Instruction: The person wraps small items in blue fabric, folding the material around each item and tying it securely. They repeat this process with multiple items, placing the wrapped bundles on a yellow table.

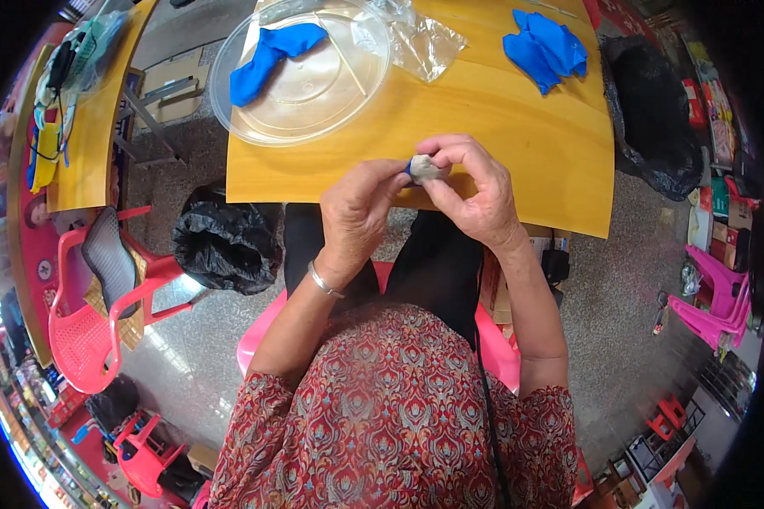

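Observation:
Above the near edge of the yellow table [382, 127], both my hands hold a small, pale grey, clay-like lump [424, 168]. My left hand [355, 208] pinches its left side, where a bit of dark blue [411, 167] shows. From the other side, the thumb and fingers of my right hand [480, 191] are closed on the grey part. Whether the blue and the grey are one piece, I cannot tell. A crumpled blue sheet-like piece [272, 61] lies in a round clear plastic tray [310, 102] with a thin pale stick [344, 59]. Another crumpled blue piece [547, 49] rests at the far right.
Behind the tray lies a clear plastic bag [424, 42]. Black bin bags stand left [225, 242] and right [654, 119] of the table. A pink chair [85, 314] is on the left, near a second table [89, 144]. Purple-pink stools [713, 297] stand on the right.

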### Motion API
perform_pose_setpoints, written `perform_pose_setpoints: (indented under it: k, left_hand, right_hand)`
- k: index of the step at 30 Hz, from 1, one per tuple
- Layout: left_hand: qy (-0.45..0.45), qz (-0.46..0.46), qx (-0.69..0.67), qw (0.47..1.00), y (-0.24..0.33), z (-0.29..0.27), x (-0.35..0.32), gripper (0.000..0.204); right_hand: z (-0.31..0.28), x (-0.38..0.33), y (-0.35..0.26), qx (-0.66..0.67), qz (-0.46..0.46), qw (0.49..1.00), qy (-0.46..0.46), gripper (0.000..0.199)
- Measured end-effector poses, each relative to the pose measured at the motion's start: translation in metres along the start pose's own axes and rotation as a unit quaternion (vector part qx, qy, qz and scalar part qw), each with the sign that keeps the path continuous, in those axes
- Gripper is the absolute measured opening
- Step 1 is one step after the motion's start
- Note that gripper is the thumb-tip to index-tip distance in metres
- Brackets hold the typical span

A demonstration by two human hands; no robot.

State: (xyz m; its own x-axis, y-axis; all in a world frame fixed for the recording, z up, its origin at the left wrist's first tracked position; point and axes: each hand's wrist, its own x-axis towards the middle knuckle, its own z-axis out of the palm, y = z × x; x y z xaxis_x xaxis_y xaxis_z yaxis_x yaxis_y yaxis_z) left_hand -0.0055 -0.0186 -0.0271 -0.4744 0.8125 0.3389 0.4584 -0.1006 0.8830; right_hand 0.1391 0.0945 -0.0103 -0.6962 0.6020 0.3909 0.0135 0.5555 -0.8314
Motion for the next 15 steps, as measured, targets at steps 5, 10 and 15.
perform_pose_setpoints:
  k: [5, 10, 15]
  left_hand:
    - [0.064, -0.008, 0.04, 0.997, -0.01, 0.001, -0.003, 0.018]
    - [0.085, -0.038, 0.021, 0.995, -0.013, 0.001, -0.006, 0.019]
    - [0.058, -0.046, 0.029, 0.997, -0.015, -0.001, -0.004, 0.019]
  right_hand:
    - [0.008, 0.003, 0.004, -0.043, -0.018, 0.999, 0.021, 0.034]
    - [0.008, 0.006, 0.009, -0.102, -0.074, 0.992, -0.023, 0.028]
    - [0.003, 0.006, 0.001, -0.149, -0.075, 0.983, -0.079, 0.029]
